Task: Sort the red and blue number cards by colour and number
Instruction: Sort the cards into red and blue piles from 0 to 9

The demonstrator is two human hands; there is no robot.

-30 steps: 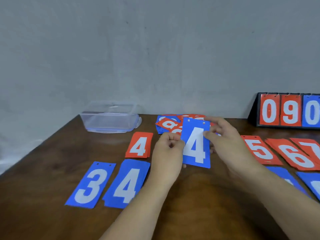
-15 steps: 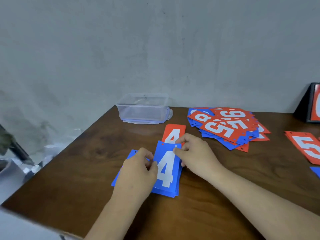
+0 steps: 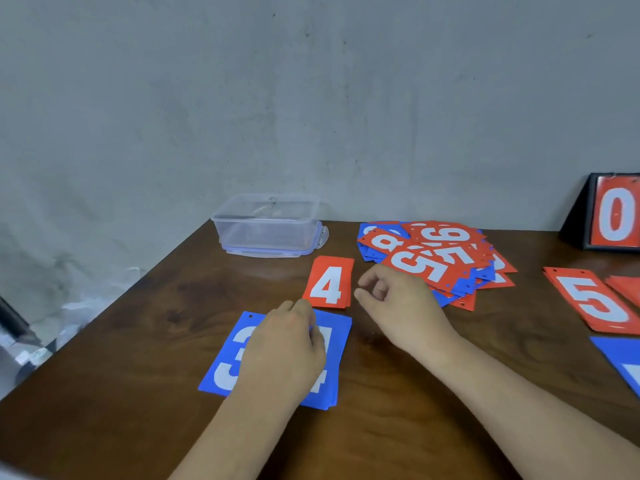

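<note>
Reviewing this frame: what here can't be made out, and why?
Head view only.
- Blue pile: the left hand covers most of the numeral and hides its own fingertips, so pinching or pressing is unclear.
- Blue 3 card: its right part lies under that hand.
- Mixed heap: lower cards are buried, their numbers unreadable.
- Scoreboard: cut off by the right edge after one red 0.
- Blue card at the right edge: numeral cut off.

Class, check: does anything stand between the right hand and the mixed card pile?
Nothing visible does. The right hand is at the near edge of the mixed card pile; the red 4 card lies to its left.
</note>
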